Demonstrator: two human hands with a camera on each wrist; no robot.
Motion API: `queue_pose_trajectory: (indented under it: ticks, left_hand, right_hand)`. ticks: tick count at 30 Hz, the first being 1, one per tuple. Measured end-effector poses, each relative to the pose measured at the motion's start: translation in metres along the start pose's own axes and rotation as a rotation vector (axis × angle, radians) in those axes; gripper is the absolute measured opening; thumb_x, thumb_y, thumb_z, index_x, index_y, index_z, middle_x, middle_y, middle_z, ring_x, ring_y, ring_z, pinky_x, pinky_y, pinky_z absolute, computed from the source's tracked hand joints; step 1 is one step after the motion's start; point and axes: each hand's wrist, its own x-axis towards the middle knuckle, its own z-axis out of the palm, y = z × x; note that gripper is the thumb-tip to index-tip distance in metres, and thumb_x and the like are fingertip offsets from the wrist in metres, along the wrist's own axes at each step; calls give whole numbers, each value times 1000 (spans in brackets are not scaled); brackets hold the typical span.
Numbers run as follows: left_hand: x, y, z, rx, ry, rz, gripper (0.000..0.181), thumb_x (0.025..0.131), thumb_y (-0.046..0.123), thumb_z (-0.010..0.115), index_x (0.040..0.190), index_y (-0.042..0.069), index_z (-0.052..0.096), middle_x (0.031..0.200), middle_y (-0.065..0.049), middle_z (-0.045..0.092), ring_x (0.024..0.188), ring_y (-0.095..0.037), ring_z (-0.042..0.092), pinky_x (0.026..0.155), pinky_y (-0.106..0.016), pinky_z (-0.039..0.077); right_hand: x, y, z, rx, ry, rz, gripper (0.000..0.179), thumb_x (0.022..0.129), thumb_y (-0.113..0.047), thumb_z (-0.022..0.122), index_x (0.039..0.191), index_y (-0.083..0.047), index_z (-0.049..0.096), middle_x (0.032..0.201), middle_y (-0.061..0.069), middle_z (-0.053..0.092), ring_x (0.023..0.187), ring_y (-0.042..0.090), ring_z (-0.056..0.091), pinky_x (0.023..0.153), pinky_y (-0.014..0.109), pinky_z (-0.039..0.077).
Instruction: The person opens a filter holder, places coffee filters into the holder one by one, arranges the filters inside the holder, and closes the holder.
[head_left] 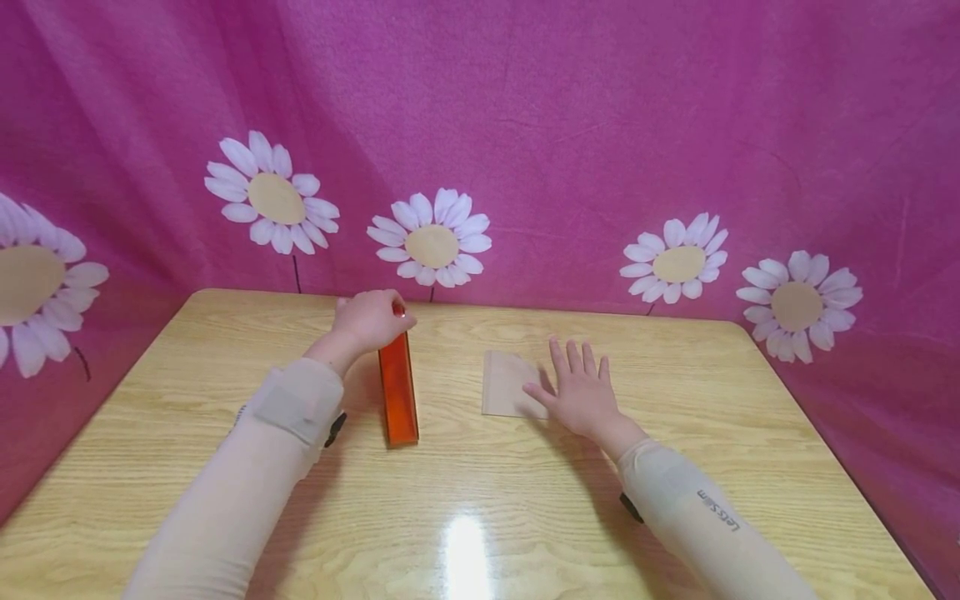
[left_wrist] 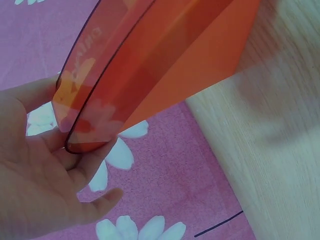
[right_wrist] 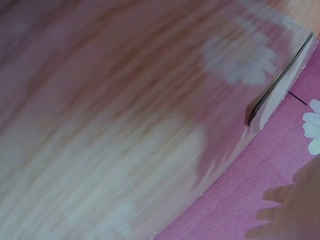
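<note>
orange folder: its top end was hidden under the left hand.
paper: right part was covered by the right hand.
table: blurred throughout the right wrist view.

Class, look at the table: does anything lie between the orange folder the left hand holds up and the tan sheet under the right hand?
Nothing visible does. Between the orange folder and the tan sheet lies only bare table.
</note>
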Motion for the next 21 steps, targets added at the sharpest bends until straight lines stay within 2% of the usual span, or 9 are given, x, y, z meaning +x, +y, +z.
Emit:
queue_pose_trajectory:
  ticks: [9,15,21]
  left_hand:
    - [-3,4,-4,-37,-19,-33,37,89,34,57,112,6,60,104,-10,66,99,-27,57,100,-53,29]
    - [-4,5,-6,-34,-46,-28,40,88,36,58,115,7,59,110,-10,65,105,-29,56,98,-53,32]
    - [-1,4,-7,4,-74,-33,36,88,39,58,110,10,63,103,-7,67,95,-24,58,86,-45,40]
  right_hand:
    - [0,1,1,4,-2,5,87,90,-63,37,151,-9,7,154,23,12,142,44,4,111,62,2]
    - [0,1,1,5,6,0,87,90,-63,38,151,-9,9,154,24,13,142,45,5,111,62,3]
    - [2,1,2,2,7,2,85,91,-61,38,151,-9,9,154,24,14,142,44,6,111,61,4]
